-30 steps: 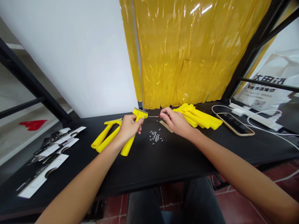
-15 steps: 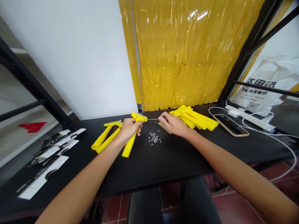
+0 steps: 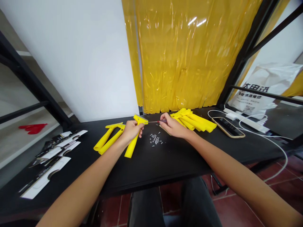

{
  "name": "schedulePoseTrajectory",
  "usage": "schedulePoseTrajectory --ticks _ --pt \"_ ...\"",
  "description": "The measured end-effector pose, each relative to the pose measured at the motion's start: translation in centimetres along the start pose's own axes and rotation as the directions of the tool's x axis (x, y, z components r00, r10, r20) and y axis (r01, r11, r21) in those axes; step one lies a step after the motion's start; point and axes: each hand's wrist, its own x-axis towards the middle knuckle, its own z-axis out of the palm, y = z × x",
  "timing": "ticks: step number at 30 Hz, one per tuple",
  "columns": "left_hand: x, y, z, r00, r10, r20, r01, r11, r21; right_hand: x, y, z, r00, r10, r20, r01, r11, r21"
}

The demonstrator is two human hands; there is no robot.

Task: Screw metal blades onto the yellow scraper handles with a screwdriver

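My left hand [image 3: 133, 130] is closed round a yellow T-shaped scraper [image 3: 132, 148], its head tilted up and a pale strip along its top edge. In my right hand [image 3: 174, 125] is a screwdriver [image 3: 153, 122], held almost level, its thin shaft reaching the right end of the scraper's head. Red shows at the handle by my fingertips; my hand hides the rest. Small screws and nuts [image 3: 155, 139] lie scattered on the black table between my hands. Two more yellow scrapers [image 3: 106, 137] lie just left of my left hand.
A pile of yellow handles [image 3: 193, 120] lies beyond my right hand. Farther right are a phone [image 3: 228, 127], a white power strip [image 3: 248, 121] and looping cables. Printed cardboard pieces [image 3: 50, 175] are on the left. Yellow plastic strips [image 3: 177, 63] hang behind the table [image 3: 151, 170].
My right hand has turned slightly on the screwdriver, and the red part of its handle now shows. The scraper stays in my left hand. The view has shifted a little to the right.
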Motion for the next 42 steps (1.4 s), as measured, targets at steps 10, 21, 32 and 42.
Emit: schedulePoseTrajectory --ticks 10,21,32,42 --pt "0.3 -1.0 0.5 0.999 0.004 0.038 -0.005 1.000 0.023 0.1 0.5 0.1 0.991 0.112 -0.069 -0.113 0.994 -0.013" --pt "0.6 -2.1 0.7 0.998 -0.024 0.058 0.018 0.995 0.102 0.0 0.6 -0.1 0.995 0.092 0.025 -0.088 0.989 -0.117" --pt "0.4 -1.8 0.9 0.999 -0.035 0.020 0.034 0.998 0.049 0.1 0.3 0.2 0.993 0.115 -0.016 -0.116 0.976 -0.183" --pt "0.6 -1.8 0.6 1.000 -0.008 -0.009 0.008 0.998 0.062 0.0 -0.1 0.1 0.998 0.054 -0.025 -0.058 0.974 -0.217"
